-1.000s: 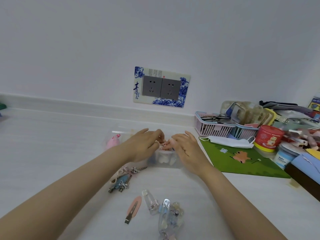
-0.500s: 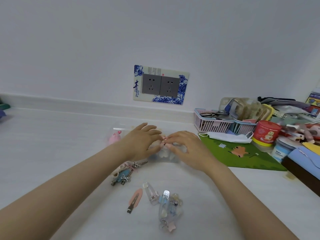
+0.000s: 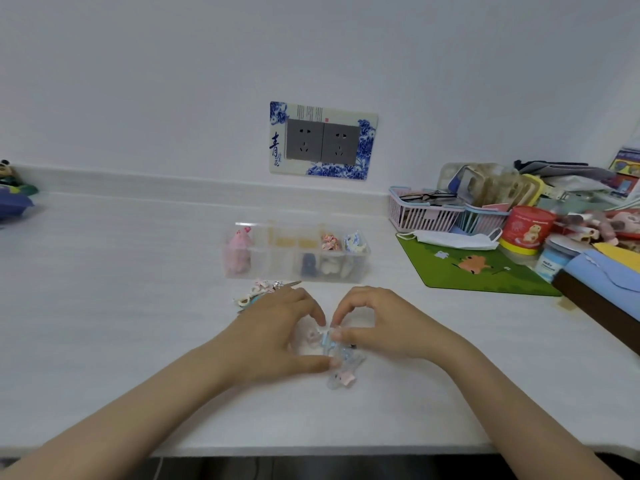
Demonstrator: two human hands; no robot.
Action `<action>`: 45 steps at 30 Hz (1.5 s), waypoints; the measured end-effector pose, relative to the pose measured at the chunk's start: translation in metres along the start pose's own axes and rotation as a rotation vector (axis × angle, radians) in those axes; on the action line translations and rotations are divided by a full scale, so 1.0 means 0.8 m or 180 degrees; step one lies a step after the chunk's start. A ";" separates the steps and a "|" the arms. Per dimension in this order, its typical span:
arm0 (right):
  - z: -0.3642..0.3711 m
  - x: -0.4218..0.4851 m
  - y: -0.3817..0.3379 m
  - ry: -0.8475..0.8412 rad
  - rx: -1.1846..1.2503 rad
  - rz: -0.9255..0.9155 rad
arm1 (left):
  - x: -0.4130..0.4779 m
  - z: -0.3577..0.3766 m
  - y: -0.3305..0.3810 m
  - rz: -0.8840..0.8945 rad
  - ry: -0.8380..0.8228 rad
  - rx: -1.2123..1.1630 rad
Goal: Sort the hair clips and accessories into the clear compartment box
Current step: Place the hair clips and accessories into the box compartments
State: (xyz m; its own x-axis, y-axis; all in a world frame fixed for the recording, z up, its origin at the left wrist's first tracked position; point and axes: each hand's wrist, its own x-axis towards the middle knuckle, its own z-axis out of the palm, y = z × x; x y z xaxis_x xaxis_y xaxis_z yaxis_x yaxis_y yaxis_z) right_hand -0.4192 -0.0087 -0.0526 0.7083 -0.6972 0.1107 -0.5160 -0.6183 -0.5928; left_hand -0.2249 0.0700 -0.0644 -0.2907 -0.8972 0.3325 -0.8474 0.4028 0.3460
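The clear compartment box [image 3: 273,265] stands on the white counter, holding pink, yellow, dark blue, white and patterned accessories in separate cells. In front of it my left hand [image 3: 277,337] and my right hand [image 3: 377,327] meet over a small pile of clear and blue hair clips [image 3: 341,368]. Fingertips of both hands pinch clips at the top of that pile. A second bunch of pink and teal clips [image 3: 258,292] lies just beyond my left hand, partly hidden by it.
A green mat [image 3: 485,271] with a face mask [image 3: 457,239] lies right of the box. Behind it are pink baskets [image 3: 419,213], a red tub [image 3: 526,230] and cluttered papers. The counter's front edge [image 3: 311,450] runs close below my forearms.
Both hands have drawn back from the box to the clip pile nearer me. The box, covered by my hands before, is now in full view.
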 end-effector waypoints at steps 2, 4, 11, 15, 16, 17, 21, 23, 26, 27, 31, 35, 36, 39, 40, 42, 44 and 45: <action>0.004 0.001 -0.001 0.0045 0.0223 -0.0002 | -0.001 0.005 -0.001 -0.0075 -0.0007 -0.0076; 0.005 0.003 -0.004 0.0251 0.0557 0.0014 | 0.000 0.010 -0.006 -0.0219 -0.0060 -0.0154; -0.004 0.023 -0.016 0.1090 0.2125 -0.0019 | 0.015 -0.015 -0.005 -0.0953 -0.0136 -0.2418; -0.004 0.035 -0.026 0.1064 0.2461 -0.0084 | 0.019 -0.028 -0.011 -0.1260 -0.0032 -0.2890; -0.003 0.039 -0.028 0.1019 0.2482 -0.0067 | 0.021 -0.030 -0.014 -0.1331 0.0130 -0.2853; -0.003 0.043 -0.031 0.0978 0.2507 -0.0032 | 0.023 -0.031 -0.019 -0.1389 0.0320 -0.2827; -0.003 0.070 -0.043 0.1046 0.2611 0.0137 | 0.034 -0.035 -0.028 -0.1277 0.1054 -0.2754; -0.007 0.089 -0.049 0.1088 0.2357 0.0159 | 0.040 -0.040 -0.036 -0.1117 0.1344 -0.2359; -0.017 0.118 -0.059 0.0973 0.2047 0.0070 | 0.046 -0.048 -0.064 -0.0961 0.1627 -0.1775; -0.020 0.127 -0.062 0.0949 0.1995 0.0027 | 0.047 -0.049 -0.074 -0.0959 0.1645 -0.1595; -0.035 0.174 -0.053 0.1297 0.1378 -0.0096 | 0.038 -0.048 -0.104 -0.0970 0.1654 -0.0961; -0.037 0.207 -0.031 0.0885 0.0520 0.0046 | 0.030 -0.049 -0.109 -0.0839 0.1692 -0.0850; -0.034 0.212 -0.027 0.0637 0.0308 0.0061 | 0.029 -0.050 -0.107 -0.0790 0.1682 -0.0792; -0.023 0.219 -0.022 0.0235 -0.0213 -0.0008 | 0.028 -0.050 -0.102 -0.0707 0.1540 -0.0781; -0.022 0.219 -0.022 0.0297 -0.0286 -0.0031 | 0.027 -0.049 -0.101 -0.0703 0.1469 -0.0821; -0.022 0.210 -0.024 0.0521 -0.0340 -0.0077 | 0.026 -0.047 -0.096 -0.0687 0.1331 -0.0898; -0.024 0.192 -0.027 0.0739 -0.0299 -0.0208 | 0.022 -0.046 -0.086 -0.0609 0.1107 -0.1068; -0.025 0.180 -0.029 0.0845 -0.0197 -0.0296 | 0.021 -0.046 -0.079 -0.0563 0.0926 -0.1178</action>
State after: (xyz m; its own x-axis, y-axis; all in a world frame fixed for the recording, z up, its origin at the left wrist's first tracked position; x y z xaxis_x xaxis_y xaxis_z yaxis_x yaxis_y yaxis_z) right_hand -0.3146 -0.1022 -0.0070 0.6073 -0.7019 0.3721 -0.4889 -0.6994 -0.5213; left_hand -0.1597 0.0363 -0.0489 0.0238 -0.8911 0.4531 -0.6426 0.3336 0.6897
